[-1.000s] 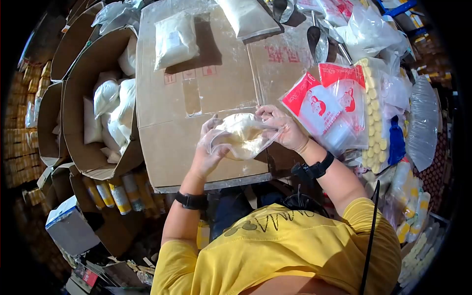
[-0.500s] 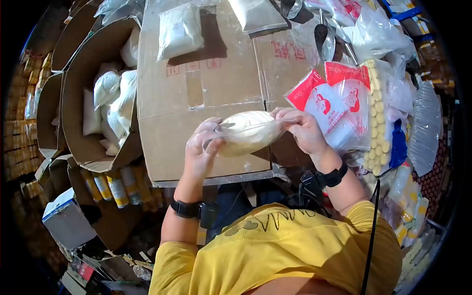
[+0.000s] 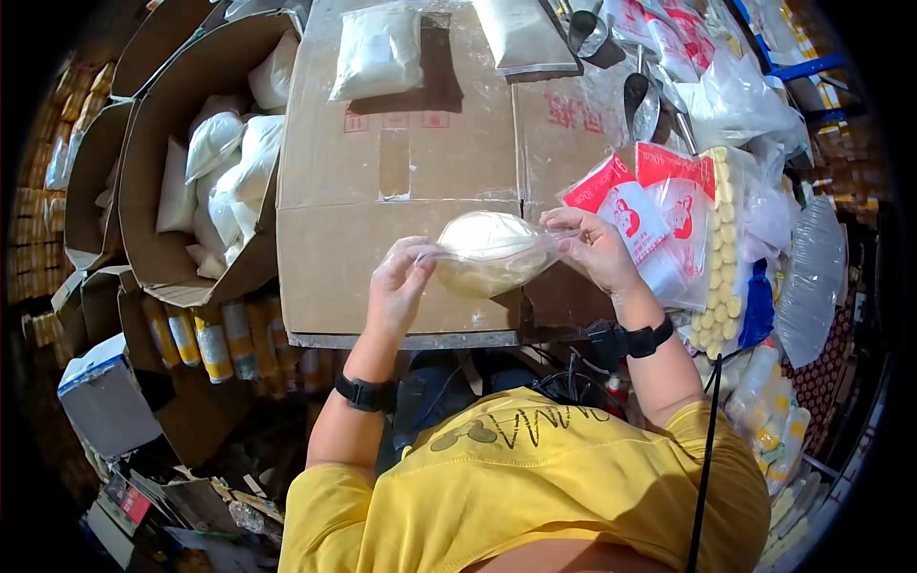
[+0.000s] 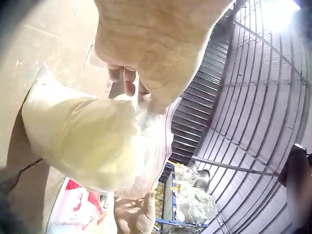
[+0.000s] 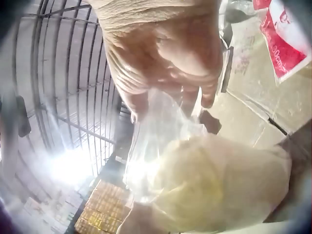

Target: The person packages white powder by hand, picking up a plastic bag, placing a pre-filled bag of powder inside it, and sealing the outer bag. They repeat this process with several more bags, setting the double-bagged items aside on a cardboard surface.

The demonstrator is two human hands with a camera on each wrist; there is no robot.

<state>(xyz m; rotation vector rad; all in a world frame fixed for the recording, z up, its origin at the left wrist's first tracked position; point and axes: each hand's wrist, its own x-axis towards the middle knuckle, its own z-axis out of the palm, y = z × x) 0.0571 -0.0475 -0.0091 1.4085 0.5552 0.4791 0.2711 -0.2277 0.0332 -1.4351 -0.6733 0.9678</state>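
Note:
A clear zip bag filled with pale cream powder hangs between my two hands, over the near part of the cardboard. My left hand pinches the left end of the bag's top edge between thumb and fingers. At the other end, my right hand pinches the opposite corner. The top edge is stretched between them, and a reddish zip line runs along it in the left wrist view. In the right wrist view the bag's plastic bunches at the right fingers, above the bulging powder.
Flattened cardboard covers the table. Two filled white bags lie at its far side. Metal scoops and red-and-white printed bag packs lie on the right, beside stacked yellowish rolls. An open carton on the left holds several white bags.
The bag's mouth was gaping and bunched a second ago; now its top edge is drawn out straight between my hands. Both hands have moved apart. The head view has shifted slightly.

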